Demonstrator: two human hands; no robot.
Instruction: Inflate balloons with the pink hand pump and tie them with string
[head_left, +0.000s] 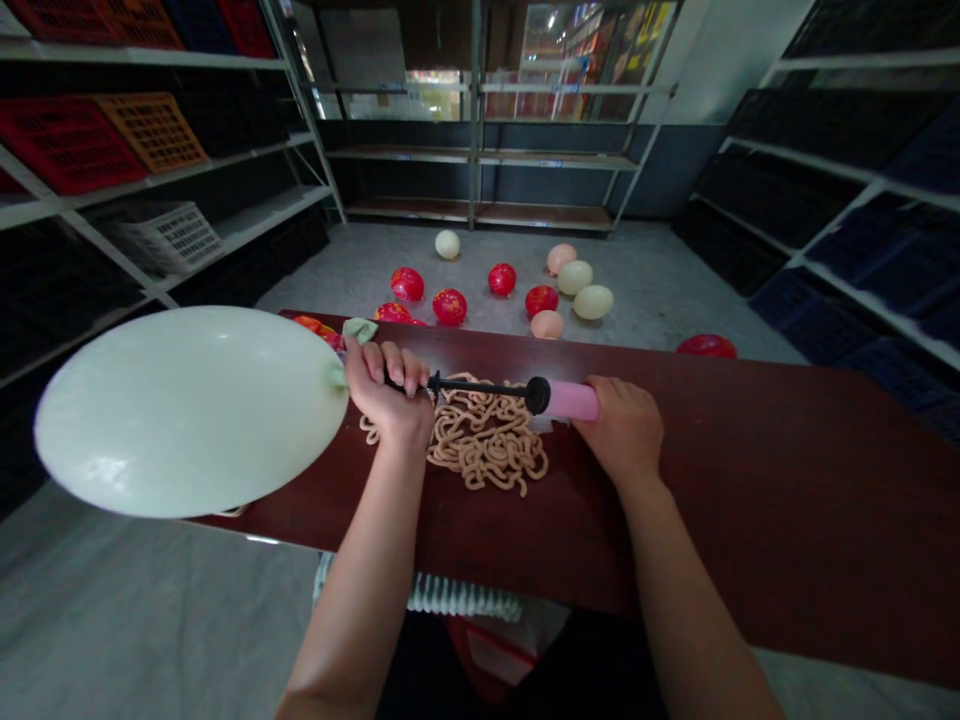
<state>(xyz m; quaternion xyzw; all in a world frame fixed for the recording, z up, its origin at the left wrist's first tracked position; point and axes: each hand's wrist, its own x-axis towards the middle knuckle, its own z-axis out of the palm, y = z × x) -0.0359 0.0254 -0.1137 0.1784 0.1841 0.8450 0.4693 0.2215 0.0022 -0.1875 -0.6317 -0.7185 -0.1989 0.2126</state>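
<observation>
A large pale mint balloon [191, 410], blown up, stretches out to the left with its neck at my left hand [386, 385]. My left hand is closed round the black end of a hand balloon pump [574, 400], beside the balloon's neck; the exact join is hidden by my fingers. The pump's thin black rod is drawn out and spans the gap between my hands. My right hand [624, 430] is wrapped round the pump's pink barrel. Beneath the rod, a tangle of tan cord-like strands [487, 440] lies on the dark red table [750, 480].
Limp red and pale green balloons [360, 330] lie at the table's far edge. On the floor beyond are several blown-up balloons, such as a red one [450, 307] and a cream one [592, 302]. Shelves with crates [150, 130] line the sides; a metal rack [476, 155] stands behind.
</observation>
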